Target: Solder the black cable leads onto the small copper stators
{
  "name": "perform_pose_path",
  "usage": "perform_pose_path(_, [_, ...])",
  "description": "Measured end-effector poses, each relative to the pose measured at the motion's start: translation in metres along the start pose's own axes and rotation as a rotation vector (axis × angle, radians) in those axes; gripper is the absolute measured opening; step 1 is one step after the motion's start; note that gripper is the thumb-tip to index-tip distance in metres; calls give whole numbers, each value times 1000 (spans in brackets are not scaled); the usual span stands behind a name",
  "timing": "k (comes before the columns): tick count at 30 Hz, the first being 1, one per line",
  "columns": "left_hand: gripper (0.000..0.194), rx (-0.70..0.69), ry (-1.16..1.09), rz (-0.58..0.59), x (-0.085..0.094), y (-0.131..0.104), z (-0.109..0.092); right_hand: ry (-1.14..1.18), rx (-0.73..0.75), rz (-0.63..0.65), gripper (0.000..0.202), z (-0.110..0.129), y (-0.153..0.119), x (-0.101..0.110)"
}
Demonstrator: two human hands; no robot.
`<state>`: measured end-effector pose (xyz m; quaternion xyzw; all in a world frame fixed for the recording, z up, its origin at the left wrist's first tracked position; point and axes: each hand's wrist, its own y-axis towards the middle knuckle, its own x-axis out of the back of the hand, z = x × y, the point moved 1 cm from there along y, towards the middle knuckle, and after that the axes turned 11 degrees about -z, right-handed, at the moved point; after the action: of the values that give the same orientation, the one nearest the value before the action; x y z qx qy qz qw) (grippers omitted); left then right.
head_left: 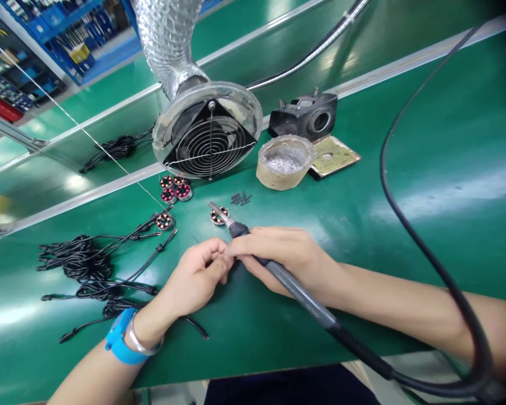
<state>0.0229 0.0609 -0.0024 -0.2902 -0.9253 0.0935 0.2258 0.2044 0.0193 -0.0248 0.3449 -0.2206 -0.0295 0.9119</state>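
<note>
No text, label, brand, number or sign can be read anywhere in the head view. The black stand at the far side of the green bench shows no legible marking. The blue bins on the shelving at the far left are too blurred to make out any lettering, and the blue wristband at the near left carries nothing readable.

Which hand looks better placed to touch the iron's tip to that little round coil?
Probably the right hand: it grips the soldering iron, whose tip lies at the coil. The left hand pinches a thin wire.
</note>
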Motion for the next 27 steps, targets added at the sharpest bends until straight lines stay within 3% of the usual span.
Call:
perform_pose_path(5, [18, -120, 185, -37, 1, -3, -8, -34, 24, -78, 23, 6, 1, 3])
perform_pose_path(14, [29, 100, -117, 15, -7, 1, -3, -6, -4, -66, 25, 6, -2, 0])
perform_pose_path(19, [19, 243, -216, -29, -12, 2, -4, 52, -71, -63, 25, 5, 0, 5])
perform_pose_path(23, [15, 246, -183, -81, -13, 0, -3, 59, -203, -6, 36, 5, -2, 8])
perform_pose_path(27, [14, 244, -174, -109, -12, -1, -3, 24, -219, 20, 31, 2, -2, 3])
